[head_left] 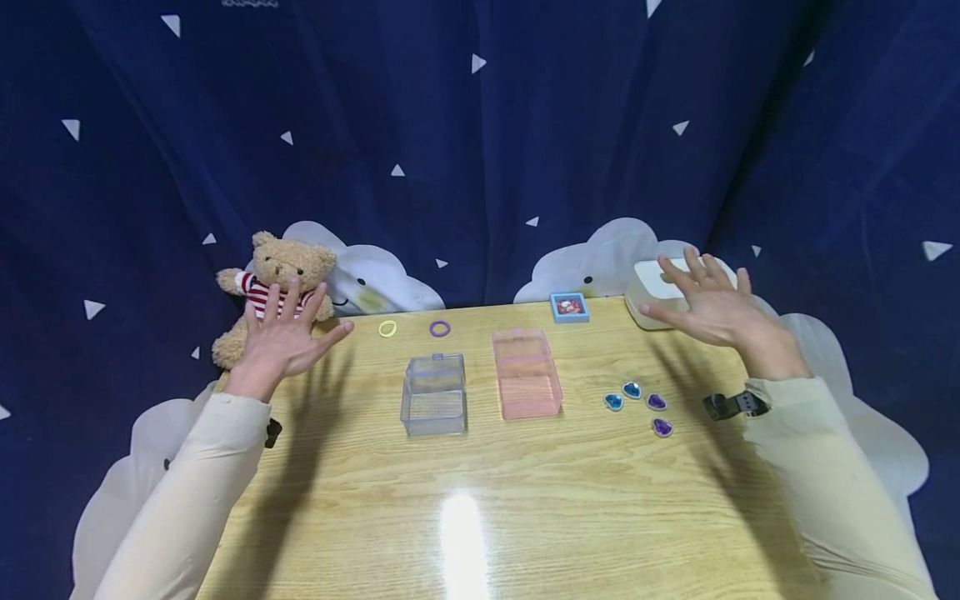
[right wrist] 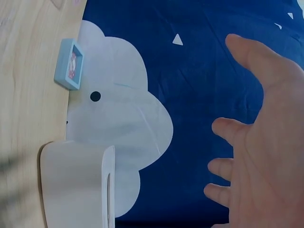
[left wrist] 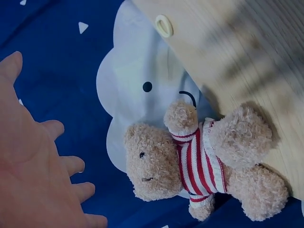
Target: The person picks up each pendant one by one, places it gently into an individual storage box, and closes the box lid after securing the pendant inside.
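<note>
My left hand [head_left: 281,342] hovers over the table's left side with fingers spread, overlapping a teddy bear [head_left: 288,260] in a red-and-white striped shirt. Nothing is in its grasp. On the right, my right hand [head_left: 712,308] is likewise raised with spread fingers, in front of a white box [head_left: 645,292]. Between them stand a clear grey lidded case [head_left: 435,408] and a clear pink case [head_left: 528,392], both with lids up. Several heart-shaped gems lie right of the cases, blue ones [head_left: 613,402] and purple ones [head_left: 662,427].
A yellow ring band [head_left: 387,329] and a purple one [head_left: 439,328] lie near the table's back edge. Farther right there is a small blue frame [head_left: 570,307] with a red picture. A dark blue curtain [head_left: 480,150] with white triangles and clouds hangs behind the wooden table [head_left: 360,508].
</note>
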The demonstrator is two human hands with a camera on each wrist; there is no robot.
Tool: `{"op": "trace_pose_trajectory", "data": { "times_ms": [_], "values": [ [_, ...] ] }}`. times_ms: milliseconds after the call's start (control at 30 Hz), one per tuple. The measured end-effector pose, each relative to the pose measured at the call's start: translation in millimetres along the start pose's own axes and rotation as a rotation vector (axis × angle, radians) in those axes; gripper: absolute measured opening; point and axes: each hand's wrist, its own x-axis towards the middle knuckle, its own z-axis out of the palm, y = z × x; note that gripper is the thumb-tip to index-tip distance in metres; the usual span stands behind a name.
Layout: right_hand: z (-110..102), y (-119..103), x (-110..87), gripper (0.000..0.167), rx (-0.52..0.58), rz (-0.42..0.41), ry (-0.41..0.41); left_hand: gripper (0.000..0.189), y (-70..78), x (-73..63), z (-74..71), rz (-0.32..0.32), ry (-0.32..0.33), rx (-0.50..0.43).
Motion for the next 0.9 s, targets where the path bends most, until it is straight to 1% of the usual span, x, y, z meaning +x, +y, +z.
{"op": "trace_pose_trajectory", "data": {
  "times_ms": [100,300,367,467,667,800,900],
  "values": [
    [0.9,1.1,-0.2,0.093,0.005,-0.025,-0.005,0.096,2.5,-0.4,-0.2,0.011,-0.006,-0.007],
    [3.9,3.5,0.8,0.086,-0.005,-0.101,0.021,0.098,7.5,-0.9,0.7,0.028,-0.028,-0.052],
    [5.7,3.9,1.3,0.084,0.007,-0.118,0.030,0.097,9.7,-1.9,1.4,0.037,-0.025,-0.067],
    [8.6,4.4,1.8,0.082,0.027,-0.126,0.030,0.094,12.4,-2.9,3.4,0.068,-0.010,-0.086],
    [14.8,3.6,1.3,0.076,0.071,-0.138,-0.001,0.086,21.8,-4.1,8.4,0.140,0.009,-0.207],
    [18.3,1.3,-0.3,0.069,0.110,-0.156,-0.005,0.080,30.8,-4.5,10.6,0.162,0.021,-0.300],
    [23.6,1.9,0.3,0.067,0.130,-0.170,-0.006,0.073,37.9,-5.0,13.3,0.185,0.051,-0.357]
  ]
}}
